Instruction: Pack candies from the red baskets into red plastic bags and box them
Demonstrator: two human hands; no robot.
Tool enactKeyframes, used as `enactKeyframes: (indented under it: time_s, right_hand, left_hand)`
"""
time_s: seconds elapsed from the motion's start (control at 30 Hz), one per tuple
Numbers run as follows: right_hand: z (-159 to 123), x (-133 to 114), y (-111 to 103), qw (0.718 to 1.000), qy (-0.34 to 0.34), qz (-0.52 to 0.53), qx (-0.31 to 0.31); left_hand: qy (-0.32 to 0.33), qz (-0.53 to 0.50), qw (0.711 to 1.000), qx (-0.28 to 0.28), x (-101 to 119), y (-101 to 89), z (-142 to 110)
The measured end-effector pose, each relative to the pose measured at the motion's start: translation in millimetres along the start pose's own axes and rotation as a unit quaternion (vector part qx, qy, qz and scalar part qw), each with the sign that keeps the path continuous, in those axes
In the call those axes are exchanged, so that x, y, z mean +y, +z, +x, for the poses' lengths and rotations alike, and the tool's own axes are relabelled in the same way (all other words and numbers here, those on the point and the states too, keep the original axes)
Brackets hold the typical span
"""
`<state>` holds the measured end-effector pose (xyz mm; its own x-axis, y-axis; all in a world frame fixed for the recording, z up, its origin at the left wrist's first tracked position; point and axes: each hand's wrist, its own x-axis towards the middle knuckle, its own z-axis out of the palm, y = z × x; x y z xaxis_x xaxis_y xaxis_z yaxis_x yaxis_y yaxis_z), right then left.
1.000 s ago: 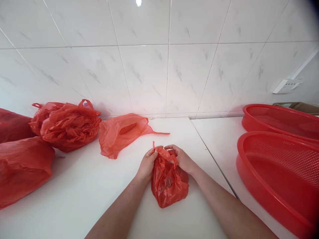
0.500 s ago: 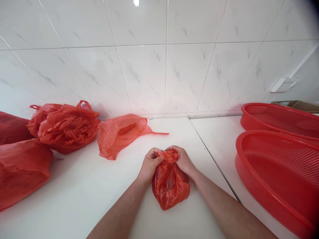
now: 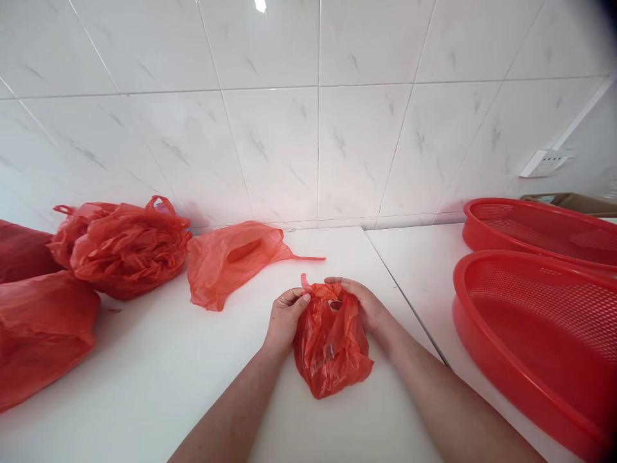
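Red plastic film is bunching between the two hands, where a thin carrier bag is lying on the white worktop, left of the dark seam, with its neck gathered and pointing towards the tiled wall. The left hand is pinching the neck between thumb and fingers, its grip clasping the film, while a short end of plastic is sticking up just beside it. The right hand is curving around the neck's other side and touching it; its thumb is hidden, so whether that grip is closing on the film I cannot tell. Beyond the left hand, a limp red bag is lying flattened, its tail pointing right. Further left, a crumpled bundle of red bags is sitting behind a bulging red bag. Past the seam, two red perforated plastic baskets are standing one behind the other.
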<state>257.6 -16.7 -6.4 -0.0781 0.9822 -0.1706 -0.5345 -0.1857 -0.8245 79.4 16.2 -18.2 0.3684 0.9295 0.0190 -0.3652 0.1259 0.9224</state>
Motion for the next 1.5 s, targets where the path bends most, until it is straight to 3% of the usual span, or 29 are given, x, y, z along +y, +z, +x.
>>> enactKeyframes:
  time_s: [0.17,0.27,0.3,0.37,0.43,0.5,0.6,0.67,0.87,0.97,1.13,1.27,1.4,1.5]
  right_hand:
    - [11,2,-11,0.995,-0.071,0.029,0.064]
    - [18,-1,-24,0.978,-0.139,-0.082,0.129]
    - [19,-3,-28,0.96,-0.167,-0.152,0.163]
    - [19,-8,-35,0.896,-0.214,-0.308,0.239]
    - [17,-11,-39,0.82,-0.224,-0.429,0.306]
    - [16,-12,-42,0.766,-0.206,-0.497,0.352]
    - [16,-13,-45,0.718,-0.17,-0.544,0.4]
    - [18,-13,-47,0.706,-0.156,-0.552,0.416]
    - [20,-13,-54,0.751,-0.16,-0.518,0.376]
    - [18,-11,-45,0.773,-0.187,-0.523,0.306]
    - [7,6,-12,0.83,-0.187,-0.515,0.103]
    - [1,16,4,0.857,-0.2,-0.475,-0.01]
    - [5,14,0,0.887,-0.197,-0.413,0.063]
    - [8,10,-8,0.885,-0.164,-0.421,0.115]
  left_hand:
    - [0.081,0.158,0.981,0.073,8,-0.4,1]
    - [0.159,0.238,0.951,0.116,10,-0.4,0]
    - [0.179,0.255,0.942,0.126,10,-0.9,0]
    - [0.202,0.277,0.929,0.143,11,-2.9,0]
    - [0.206,0.28,0.924,0.161,13,-5.9,2]
    - [0.195,0.269,0.925,0.184,14,-9.1,3]
    - [0.161,0.247,0.929,0.225,15,-12.4,4]
    - [0.143,0.226,0.933,0.24,15,-13.5,3]
    - [0.163,0.242,0.926,0.24,17,-15.9,5]
    - [0.199,0.268,0.917,0.219,13,-12.5,4]
    - [0.185,0.344,0.92,0.014,1,0.8,-7]
    - [0.118,0.394,0.911,-0.037,-1,4.8,-11]
    - [0.066,0.396,0.916,-0.017,4,1.1,-14]
    - [0.078,0.36,0.929,0.02,9,-5.9,-24]
